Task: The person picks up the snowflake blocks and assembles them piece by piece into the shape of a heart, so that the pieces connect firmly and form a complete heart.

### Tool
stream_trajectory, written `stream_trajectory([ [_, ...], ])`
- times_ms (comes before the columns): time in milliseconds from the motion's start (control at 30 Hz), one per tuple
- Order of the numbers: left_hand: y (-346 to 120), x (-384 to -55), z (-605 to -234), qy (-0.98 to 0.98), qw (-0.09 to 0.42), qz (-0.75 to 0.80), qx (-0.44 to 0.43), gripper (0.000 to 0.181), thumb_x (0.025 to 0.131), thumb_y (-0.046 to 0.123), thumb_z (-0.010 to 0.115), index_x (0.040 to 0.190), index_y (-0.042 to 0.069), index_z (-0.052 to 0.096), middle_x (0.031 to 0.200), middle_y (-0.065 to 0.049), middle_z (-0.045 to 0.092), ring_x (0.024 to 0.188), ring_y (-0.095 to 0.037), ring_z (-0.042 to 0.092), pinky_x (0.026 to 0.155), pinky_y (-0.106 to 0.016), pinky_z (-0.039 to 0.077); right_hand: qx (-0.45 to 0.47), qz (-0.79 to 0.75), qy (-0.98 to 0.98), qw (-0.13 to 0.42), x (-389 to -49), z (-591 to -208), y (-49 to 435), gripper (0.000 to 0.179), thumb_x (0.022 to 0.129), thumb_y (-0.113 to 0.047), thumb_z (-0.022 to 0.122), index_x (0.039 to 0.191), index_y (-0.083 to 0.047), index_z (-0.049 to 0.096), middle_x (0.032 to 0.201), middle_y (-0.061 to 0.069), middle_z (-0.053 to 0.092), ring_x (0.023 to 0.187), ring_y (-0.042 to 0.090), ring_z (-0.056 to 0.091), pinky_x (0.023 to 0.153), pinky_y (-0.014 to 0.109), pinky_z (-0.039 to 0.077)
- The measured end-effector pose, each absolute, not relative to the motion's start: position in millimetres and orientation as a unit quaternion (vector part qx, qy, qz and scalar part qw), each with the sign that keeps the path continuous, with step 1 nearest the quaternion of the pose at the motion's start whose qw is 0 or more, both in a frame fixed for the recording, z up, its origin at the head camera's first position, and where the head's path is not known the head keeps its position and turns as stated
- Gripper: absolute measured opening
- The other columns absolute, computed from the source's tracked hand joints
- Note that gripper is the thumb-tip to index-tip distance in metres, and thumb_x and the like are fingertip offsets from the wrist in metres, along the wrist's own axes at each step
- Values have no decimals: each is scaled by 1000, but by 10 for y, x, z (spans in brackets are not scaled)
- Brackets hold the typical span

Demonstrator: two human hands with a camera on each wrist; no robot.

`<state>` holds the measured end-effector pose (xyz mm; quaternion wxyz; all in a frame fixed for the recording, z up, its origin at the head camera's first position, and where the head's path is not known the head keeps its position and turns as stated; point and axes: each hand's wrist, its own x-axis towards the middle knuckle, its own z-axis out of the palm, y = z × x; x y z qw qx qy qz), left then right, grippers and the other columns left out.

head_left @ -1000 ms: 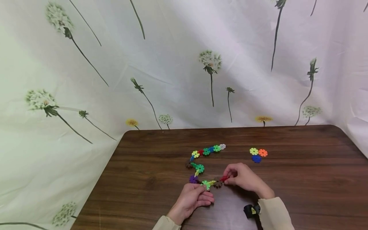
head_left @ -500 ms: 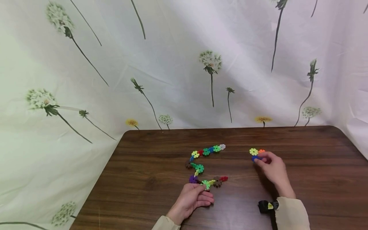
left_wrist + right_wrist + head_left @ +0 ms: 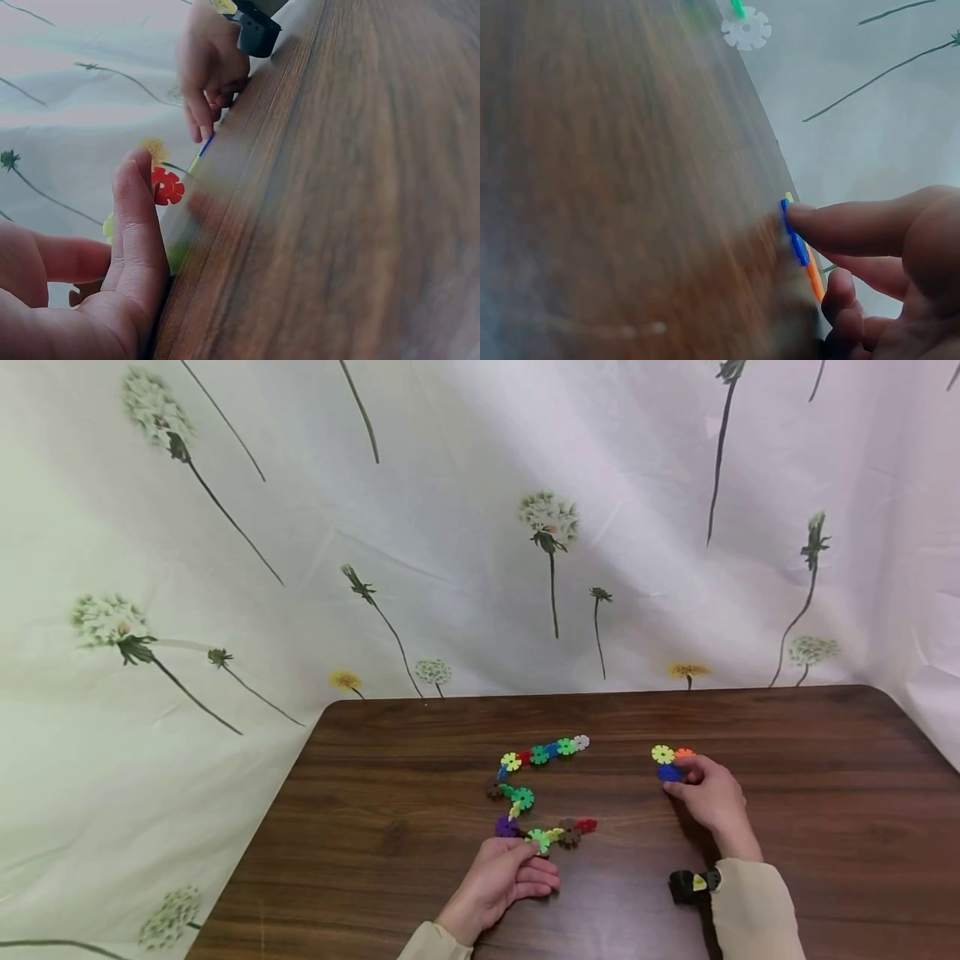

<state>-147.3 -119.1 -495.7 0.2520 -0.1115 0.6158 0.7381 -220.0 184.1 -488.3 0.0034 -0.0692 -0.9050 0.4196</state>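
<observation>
A chain of interlocking plastic snowflake discs [image 3: 522, 797] in several colours winds over the wooden table, from a white disc [image 3: 581, 742] at the far end to a red disc [image 3: 587, 826] nearer me. My left hand [image 3: 491, 885] pinches a light green disc [image 3: 537, 839] in the chain's near stretch, other fingers extended below it. Out to the right, my right hand [image 3: 712, 797] has thumb and index finger on a blue disc [image 3: 667, 772]; the right wrist view shows the thumb against this blue disc [image 3: 796, 238]. A yellow disc [image 3: 662, 754] and a partly covered orange disc [image 3: 683, 754] lie beside it.
The brown wooden table [image 3: 375, 877] ends at the back against a white curtain [image 3: 465, 527] printed with dandelions. A black strap device [image 3: 692, 885] sits at the right sleeve.
My right hand let go of the red disc at the chain's end and moved right to the loose blue disc. My left hand stayed at the light green disc.
</observation>
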Motion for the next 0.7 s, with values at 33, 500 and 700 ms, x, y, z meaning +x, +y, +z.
stream_trajectory([
  [33,-1192,-1472,-4956,615,252,739,-112,29,98,14,50,113,-9,57,77,-6,72,72,-15,72,67,-27,60,-70,416,-907,1,-2204,-4880,1836,42,87,-21,69,120,1,58,98,17,53,92,34,51,71,37,30],
  [500,-1203,-1469,-4956,614,249,742,-99,27,99,14,49,110,-9,58,77,-6,72,72,-15,72,67,-26,59,-84,400,-912,-25,-2258,-4831,1844,41,88,-24,67,119,2,58,100,19,54,93,37,52,71,39,33],
  [700,-1203,-1463,-4952,614,249,743,-98,27,99,14,49,110,-9,58,77,-6,72,72,-15,72,67,-26,59,-86,400,-911,-48,-2279,-4814,1869,44,86,-24,68,118,4,56,101,19,52,93,36,51,71,38,34],
])
